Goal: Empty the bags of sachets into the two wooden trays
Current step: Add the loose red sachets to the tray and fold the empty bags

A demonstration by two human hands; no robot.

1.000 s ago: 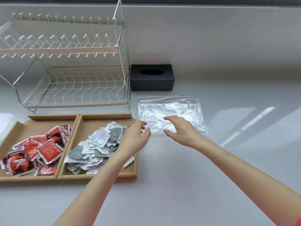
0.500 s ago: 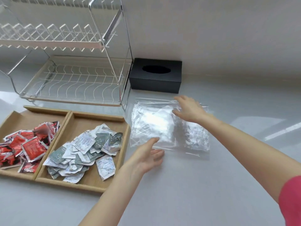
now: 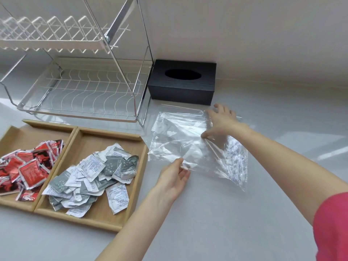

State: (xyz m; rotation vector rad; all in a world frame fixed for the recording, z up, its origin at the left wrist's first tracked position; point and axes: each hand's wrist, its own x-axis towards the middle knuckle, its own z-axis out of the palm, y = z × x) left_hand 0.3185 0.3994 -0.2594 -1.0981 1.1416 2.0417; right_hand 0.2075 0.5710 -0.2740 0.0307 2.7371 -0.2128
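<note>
Pale grey surface (image 3: pixel 216 213) against a white wall, with a wire dish rack (image 3: pixel 81 91) and black tissue box (image 3: pixel 181 81) at the back. Two wooden trays side by side: left tray (image 3: pixel 11 134) with red sachets (image 3: pixel 28 166), right tray (image 3: pixel 105 136) with grey-and-white sachets (image 3: pixel 94 176). Clear plastic bags (image 3: pixel 188 144) (empty, crumpled) just right of the trays. Left hand (image 3: pixel 174 178) with its grip pinching the bags' near edge; right hand (image 3: pixel 222 122) pressing on the far side, thumb and fingers nipping the film.
</note>
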